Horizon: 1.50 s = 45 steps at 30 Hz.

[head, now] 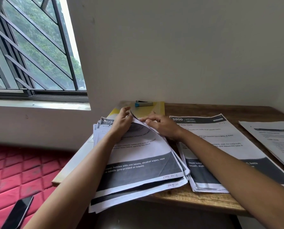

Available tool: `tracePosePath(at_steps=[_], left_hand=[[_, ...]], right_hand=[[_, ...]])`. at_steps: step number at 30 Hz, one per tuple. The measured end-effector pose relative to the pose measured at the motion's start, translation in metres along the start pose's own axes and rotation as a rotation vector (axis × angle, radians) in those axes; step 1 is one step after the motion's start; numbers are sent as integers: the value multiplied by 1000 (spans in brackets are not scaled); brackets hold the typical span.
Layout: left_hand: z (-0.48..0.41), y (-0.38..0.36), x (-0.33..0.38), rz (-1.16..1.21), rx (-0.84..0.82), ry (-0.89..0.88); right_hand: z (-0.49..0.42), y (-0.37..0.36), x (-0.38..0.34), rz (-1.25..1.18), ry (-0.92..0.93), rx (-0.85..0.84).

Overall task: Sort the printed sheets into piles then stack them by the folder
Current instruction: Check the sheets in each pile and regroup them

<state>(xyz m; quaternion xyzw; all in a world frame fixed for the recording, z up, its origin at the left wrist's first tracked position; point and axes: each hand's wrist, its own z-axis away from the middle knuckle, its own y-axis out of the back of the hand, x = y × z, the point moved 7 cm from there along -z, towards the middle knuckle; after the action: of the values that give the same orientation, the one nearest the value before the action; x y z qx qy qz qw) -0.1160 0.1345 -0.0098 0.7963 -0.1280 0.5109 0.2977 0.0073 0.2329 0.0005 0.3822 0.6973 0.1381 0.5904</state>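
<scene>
- Though well into sorting, nowhere near stacking yet: peeled up the far corner of the unsorted stack of printed sheets (142, 164) at the left end of the counter (195, 109).
- Pinched that lifted corner in the left hand (121, 123), fingers curled round the paper edge.
- Set the right hand (162, 128) just beside it, fingertips on the raised sheet; could not tell whether pinching or only touching.
- Found two sorted piles to the right: the "$800 KITCHEN" pile (220, 139) alongside, and another pile (277, 141) at the far edge.
- Found the yellow folder (159, 108) behind the stack, by the wall, with a stapler (143, 103) on top.
- Judged next: free one sheet alone, read its heading, lay it on the matching pile.
</scene>
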Motion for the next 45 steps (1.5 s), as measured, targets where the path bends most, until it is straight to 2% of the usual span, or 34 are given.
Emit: tracePosePath(at_steps=[11,14,17,21,28,34,45], left_hand=[[-3,7,-9,41,137,82],[-4,9,-15,56,159,119],[-4,9,-17,92,149,133],[-4,9,-18,109,144,122],[-8,8,-22,147,129,132],[-8,7,-22,230,113,126],[-10,5,-24,376,75,135]], right_hand=[[11,-9,-2,-12,2,-129],[7,3,1,8,-44,-37],[7,20,15,169,-121,108],[11,15,25,302,-182,21],[9,16,24,198,-208,64],[8,19,21,-78,-206,164],[10,8,6,-16,-107,90]])
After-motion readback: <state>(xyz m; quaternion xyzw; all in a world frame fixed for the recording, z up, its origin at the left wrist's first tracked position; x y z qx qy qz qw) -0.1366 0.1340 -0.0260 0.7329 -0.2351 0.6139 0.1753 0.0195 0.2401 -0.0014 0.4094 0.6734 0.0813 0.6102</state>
